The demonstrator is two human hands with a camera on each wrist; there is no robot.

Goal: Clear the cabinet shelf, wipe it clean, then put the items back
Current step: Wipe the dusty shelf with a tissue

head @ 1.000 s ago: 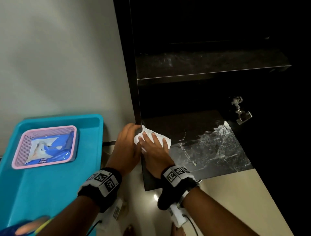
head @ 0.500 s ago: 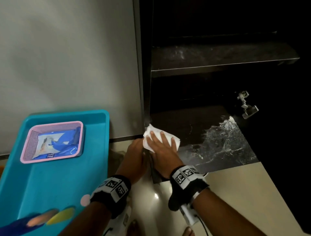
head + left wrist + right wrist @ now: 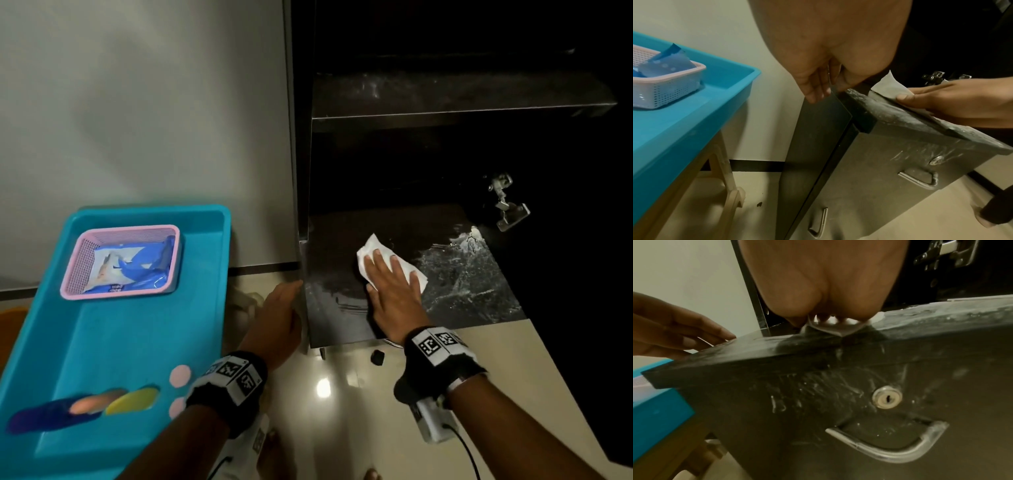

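Observation:
The dark cabinet shelf point(image 3: 462, 294) carries dusty white streaks on its right part. A white wipe point(image 3: 376, 250) lies flat on it, and my right hand point(image 3: 390, 274) presses down on the wipe with straight, spread fingers. In the left wrist view the wipe point(image 3: 888, 86) shows under those fingers. My left hand point(image 3: 284, 308) rests with straight fingers against the shelf's left front corner, holding nothing. A pink basket point(image 3: 120, 263) with a blue and white packet point(image 3: 137, 267) stands in the turquoise tray point(image 3: 113, 342) at the left.
A higher shelf point(image 3: 445, 99) is above, and a metal hinge point(image 3: 507, 205) is on the right cabinet wall. Below the shelf is a drawer front with a keyhole point(image 3: 887, 397) and handle point(image 3: 900, 451). Coloured flat pieces point(image 3: 133, 401) lie at the tray's near end.
My right hand has slid the wipe to the right, from the shelf's left corner toward its middle. My left hand has drawn back from the wipe to the shelf's left edge.

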